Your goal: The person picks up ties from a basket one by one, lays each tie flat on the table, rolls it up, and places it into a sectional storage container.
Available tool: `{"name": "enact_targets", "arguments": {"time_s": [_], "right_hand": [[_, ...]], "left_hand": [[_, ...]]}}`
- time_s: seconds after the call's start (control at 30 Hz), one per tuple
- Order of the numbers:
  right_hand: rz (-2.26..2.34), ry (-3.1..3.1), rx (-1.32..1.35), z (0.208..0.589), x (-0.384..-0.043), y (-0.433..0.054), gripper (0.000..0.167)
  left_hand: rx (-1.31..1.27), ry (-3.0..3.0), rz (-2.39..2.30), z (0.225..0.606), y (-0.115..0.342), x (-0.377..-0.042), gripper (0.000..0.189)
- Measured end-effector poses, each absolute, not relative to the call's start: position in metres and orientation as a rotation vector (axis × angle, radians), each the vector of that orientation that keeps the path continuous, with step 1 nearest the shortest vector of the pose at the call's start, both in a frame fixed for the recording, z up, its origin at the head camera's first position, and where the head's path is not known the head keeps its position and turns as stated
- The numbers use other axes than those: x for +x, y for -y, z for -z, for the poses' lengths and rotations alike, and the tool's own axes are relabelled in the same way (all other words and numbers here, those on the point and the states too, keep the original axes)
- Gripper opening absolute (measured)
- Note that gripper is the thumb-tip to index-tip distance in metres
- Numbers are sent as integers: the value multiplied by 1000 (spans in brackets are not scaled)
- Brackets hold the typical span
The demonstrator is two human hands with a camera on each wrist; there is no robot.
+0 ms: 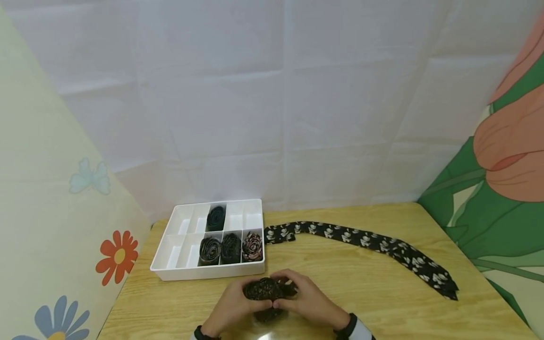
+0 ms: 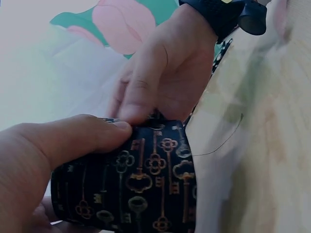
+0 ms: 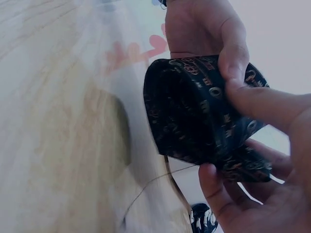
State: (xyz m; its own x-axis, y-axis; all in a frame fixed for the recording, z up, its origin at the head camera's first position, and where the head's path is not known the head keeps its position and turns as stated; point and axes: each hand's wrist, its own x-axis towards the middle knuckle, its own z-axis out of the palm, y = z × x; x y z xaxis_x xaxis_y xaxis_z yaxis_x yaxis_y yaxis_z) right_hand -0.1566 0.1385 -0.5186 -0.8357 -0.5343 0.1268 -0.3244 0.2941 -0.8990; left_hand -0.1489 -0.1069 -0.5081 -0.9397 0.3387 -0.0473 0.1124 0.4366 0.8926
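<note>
Both hands hold a rolled dark necktie (image 1: 264, 288) low over the table's front part. Bronze and silver key shapes pattern its outer turn in the left wrist view. My left hand (image 1: 233, 302) grips the roll from the left, thumb on top. From the other side my right hand (image 1: 310, 302) holds it, its thumb meeting the left thumb. A short tail end (image 3: 248, 170) of the necktie sticks out beneath the roll, between the right fingers. One loose thread (image 2: 228, 144) trails off the roll's edge.
Behind the hands, a white divided tray (image 1: 208, 272) holds several rolled neckties (image 1: 231, 248), one in the back row, the others in front. A black necktie with pale flower-like figures (image 1: 365, 240) lies stretched out from the tray's right side. White sheeting (image 1: 280, 118) hangs behind the wooden table (image 1: 348, 278).
</note>
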Motion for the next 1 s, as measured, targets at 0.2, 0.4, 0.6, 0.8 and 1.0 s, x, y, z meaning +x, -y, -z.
{"name": "enact_targets", "arguments": {"time_s": [0.2, 0.4, 0.6, 0.8, 1.0], "right_hand": [[1645, -2377, -646, 513, -168, -136, 37], [1639, -2439, -506, 509, -182, -125, 43], [1658, -2438, -457, 513, -197, -109, 43], [1705, -2405, -414, 514, -207, -98, 38], [1744, -2345, -439, 515, -212, -92, 33]], "left_hand": [[305, -2549, -1550, 482, 115, -156, 58], [161, -2671, -1581, 460, 120, -172, 65], [133, -2765, -1593, 449, 123, -190, 63], [118, -2851, -1565, 447, 126, -213, 67], [49, -2935, -1539, 447, 130, -240, 68]]}}
